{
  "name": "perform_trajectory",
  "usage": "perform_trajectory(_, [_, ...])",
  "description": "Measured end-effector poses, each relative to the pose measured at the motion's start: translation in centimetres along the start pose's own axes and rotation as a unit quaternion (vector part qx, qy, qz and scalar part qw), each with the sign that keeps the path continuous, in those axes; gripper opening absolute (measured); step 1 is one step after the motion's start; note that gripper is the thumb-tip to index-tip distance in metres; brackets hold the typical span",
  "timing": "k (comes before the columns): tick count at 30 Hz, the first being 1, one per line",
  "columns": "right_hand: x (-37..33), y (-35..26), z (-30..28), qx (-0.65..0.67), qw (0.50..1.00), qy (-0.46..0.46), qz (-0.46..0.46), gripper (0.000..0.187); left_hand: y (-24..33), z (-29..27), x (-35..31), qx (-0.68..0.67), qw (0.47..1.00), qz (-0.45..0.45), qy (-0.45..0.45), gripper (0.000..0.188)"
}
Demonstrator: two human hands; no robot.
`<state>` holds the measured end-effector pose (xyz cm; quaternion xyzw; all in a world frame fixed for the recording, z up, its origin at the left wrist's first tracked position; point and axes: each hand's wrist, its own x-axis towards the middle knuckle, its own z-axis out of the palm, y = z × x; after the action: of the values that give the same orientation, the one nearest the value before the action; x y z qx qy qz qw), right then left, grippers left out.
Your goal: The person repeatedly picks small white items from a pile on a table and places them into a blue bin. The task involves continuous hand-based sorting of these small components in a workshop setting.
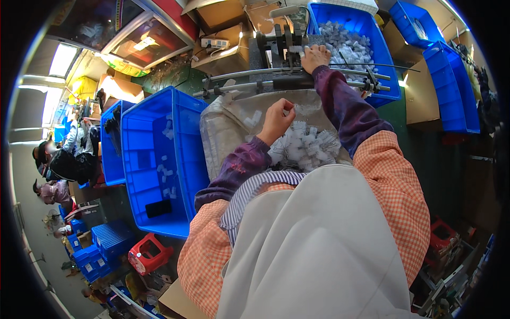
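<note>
My right hand [316,57] reaches forward to a small dark metal machine [278,47]. Its fingers are closed on a small whitish plastic piece [295,49] at the machine's side. Nearer to me, my left hand [277,121] hangs over a beige cloth [218,127], thumb and fingers pinched together; what they hold, if anything, I cannot make out. Below it, in the cloth's hollow, lies a heap of translucent white ribbed plastic pieces [308,144]. Two metal rods [249,77] run crosswise between the machine and the cloth.
Beyond my right hand stands a blue bin [390,80] filled with similar white pieces. To my left, a large blue bin [183,159] holds a few pieces and a flat black object [158,208]. A red stool [146,254] stands behind it. Cardboard boxes [228,58] sit near the machine.
</note>
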<state>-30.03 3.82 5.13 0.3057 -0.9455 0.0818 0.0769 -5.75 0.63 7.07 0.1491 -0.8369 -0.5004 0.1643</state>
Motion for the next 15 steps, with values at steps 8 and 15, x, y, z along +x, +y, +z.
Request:
perform_trajectory(8, [-0.6,-2.1,-0.3,0.007,0.999,0.035,-0.031,0.028,-0.1,-0.8,0.3,-0.025,0.998,0.026,0.044,0.012])
perform_trajectory(15, [0.6,3.5,0.4,0.031,0.999,0.020,-0.029,0.027,-1.5,-1.5,1.1,-0.151,0.986,-0.039,0.067,0.011])
